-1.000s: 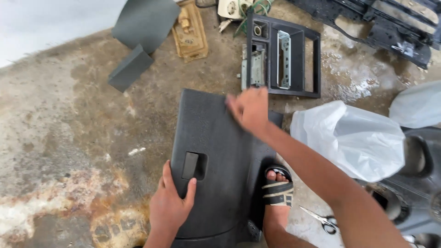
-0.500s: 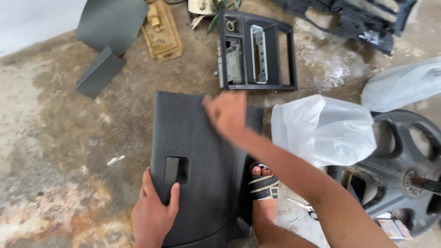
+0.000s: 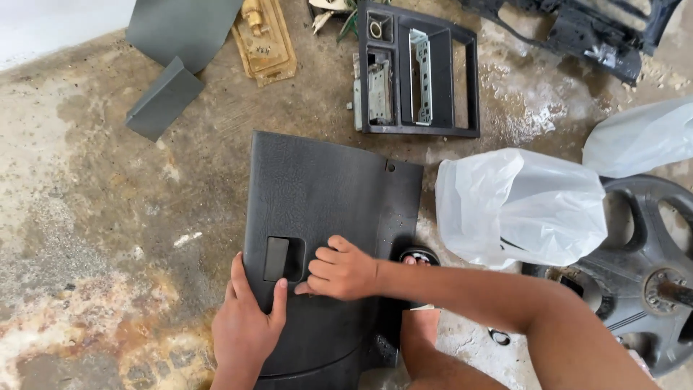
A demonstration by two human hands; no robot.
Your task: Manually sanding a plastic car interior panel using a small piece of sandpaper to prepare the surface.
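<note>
One black panel (image 3: pixel 328 209) lies flat on the stained concrete floor (image 3: pixel 94 231), with one rectangular handle recess (image 3: pixel 278 258) near its lower left. The left hand (image 3: pixel 245 325) grips the panel's left edge, its thumb pressed on the face just below the recess. The right hand (image 3: pixel 339 269) rests on the panel just right of the recess, fingers curled together and pinching nothing. One sandalled foot (image 3: pixel 419 258) shows at the panel's right edge. Around it lie two white bags (image 3: pixel 516 206), two grey pieces (image 3: pixel 164 97), one tan part (image 3: pixel 263 40), one black console frame (image 3: pixel 419 68) and one steering wheel (image 3: pixel 650 267). Half a second ago the right hand lay near the panel's top edge; it has come down beside the recess, while the left hand has kept its place.
</note>
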